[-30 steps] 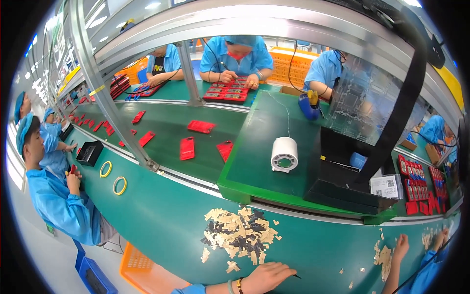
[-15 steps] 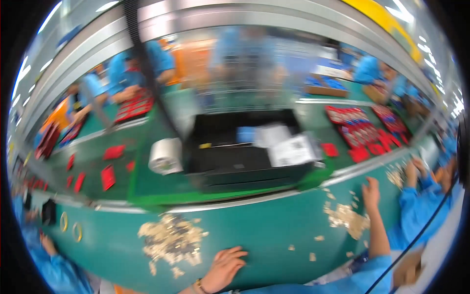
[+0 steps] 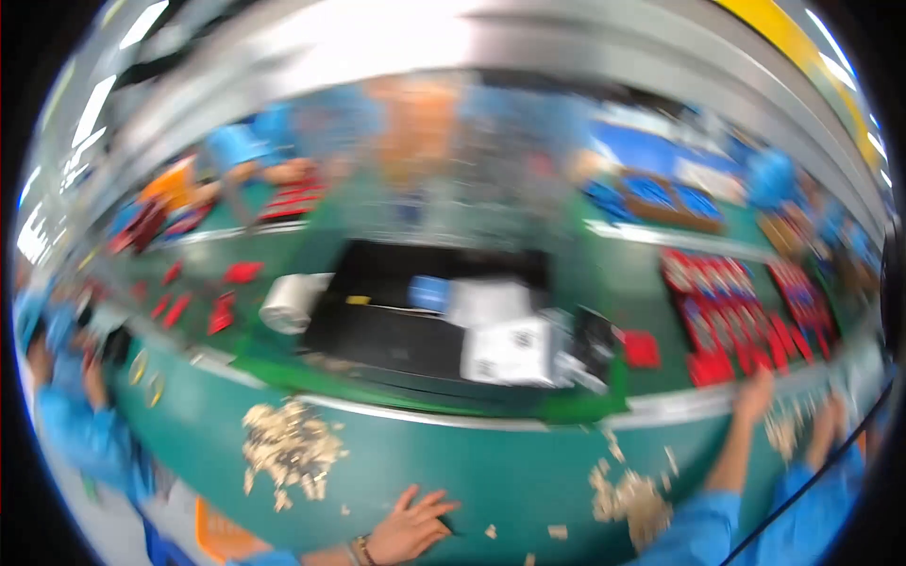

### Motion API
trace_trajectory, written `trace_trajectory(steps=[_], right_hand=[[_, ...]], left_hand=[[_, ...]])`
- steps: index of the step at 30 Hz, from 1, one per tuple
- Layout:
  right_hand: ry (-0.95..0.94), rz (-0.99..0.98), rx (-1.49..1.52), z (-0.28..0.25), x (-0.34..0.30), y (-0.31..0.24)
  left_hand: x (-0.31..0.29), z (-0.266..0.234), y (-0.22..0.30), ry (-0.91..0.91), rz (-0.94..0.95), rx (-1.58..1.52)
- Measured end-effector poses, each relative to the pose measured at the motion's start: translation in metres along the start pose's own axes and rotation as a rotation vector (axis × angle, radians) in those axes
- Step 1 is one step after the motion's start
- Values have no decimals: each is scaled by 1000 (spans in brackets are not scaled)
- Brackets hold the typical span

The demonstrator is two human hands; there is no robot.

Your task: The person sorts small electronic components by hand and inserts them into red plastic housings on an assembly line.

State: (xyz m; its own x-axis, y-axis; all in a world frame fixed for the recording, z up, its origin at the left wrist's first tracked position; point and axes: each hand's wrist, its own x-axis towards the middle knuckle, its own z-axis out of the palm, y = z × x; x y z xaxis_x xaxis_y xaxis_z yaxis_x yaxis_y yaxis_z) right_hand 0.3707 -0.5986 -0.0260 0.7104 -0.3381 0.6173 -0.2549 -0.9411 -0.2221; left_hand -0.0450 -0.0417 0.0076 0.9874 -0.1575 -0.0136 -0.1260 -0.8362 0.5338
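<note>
My left hand rests low on the green table with its fingers spread, holding nothing. Left of it lies a heap of small cream-coloured pieces, some darker. My right arm stretches far forward on the right. At its end, my right hand is at the table's far rail, close to red flat pieces beyond it. Motion blur hides its fingers and anything in them. A second pile of cream pieces lies beside my right forearm, partly covered by the sleeve. A few loose ones are scattered between the two heaps.
A black bin with white papers stands ahead, beside a white roll. Red trays fill the far right. Two tape rings lie at left. Co-workers in blue sit on both sides and opposite; a dark cable crosses lower right.
The view has shifted and tilted. My right hand has reached farther forward and right, to the red pieces. My left hand stays low on the table, its fingers now wider apart.
</note>
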Motion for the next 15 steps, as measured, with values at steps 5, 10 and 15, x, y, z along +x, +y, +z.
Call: trace_trajectory(steps=[5, 10, 15], right_hand=[[57, -476, 18, 87, 57, 88], [-49, -459, -118, 85, 68, 65], [-202, -98, -276, 52, 51, 16]], left_hand=[[1, 5, -1, 36, 204, -84], [7, 9, -5, 92, 259, -85], [8, 7, -9, 44, 258, -186]])
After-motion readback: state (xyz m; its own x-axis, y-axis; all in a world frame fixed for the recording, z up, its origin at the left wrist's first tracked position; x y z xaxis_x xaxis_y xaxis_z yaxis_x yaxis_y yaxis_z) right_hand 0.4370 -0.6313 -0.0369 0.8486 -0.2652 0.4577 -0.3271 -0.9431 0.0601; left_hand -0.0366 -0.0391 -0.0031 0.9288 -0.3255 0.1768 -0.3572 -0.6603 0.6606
